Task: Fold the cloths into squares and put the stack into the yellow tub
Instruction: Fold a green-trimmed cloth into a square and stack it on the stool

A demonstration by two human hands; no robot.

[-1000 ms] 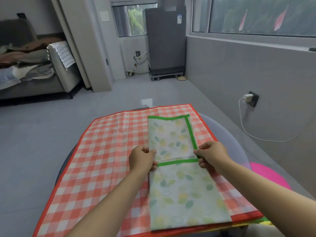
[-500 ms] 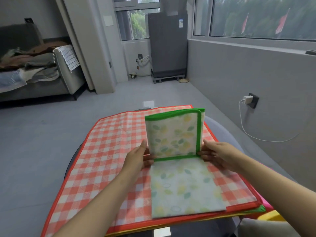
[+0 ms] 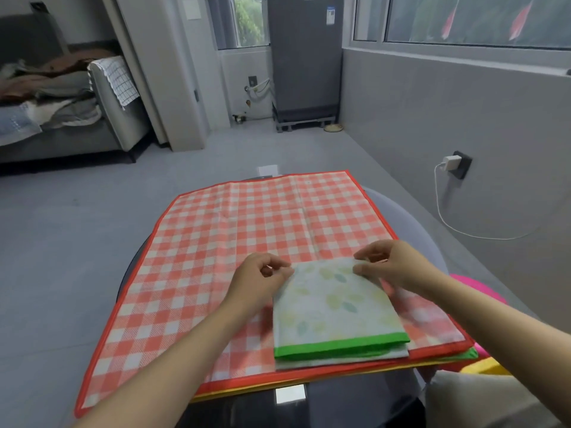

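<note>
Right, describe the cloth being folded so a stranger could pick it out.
Find the red checked cloth spread over the table. On its near right part lies a smaller folded cloth, both hands at its far corners. It alone is pale with a leaf print and a bright green border.

No text can be read anywhere in the scene. The far grey refrigerator (image 3: 304, 57) carries a small blue-and-white sticker (image 3: 331, 15), but its print is too small to make out.
</note>
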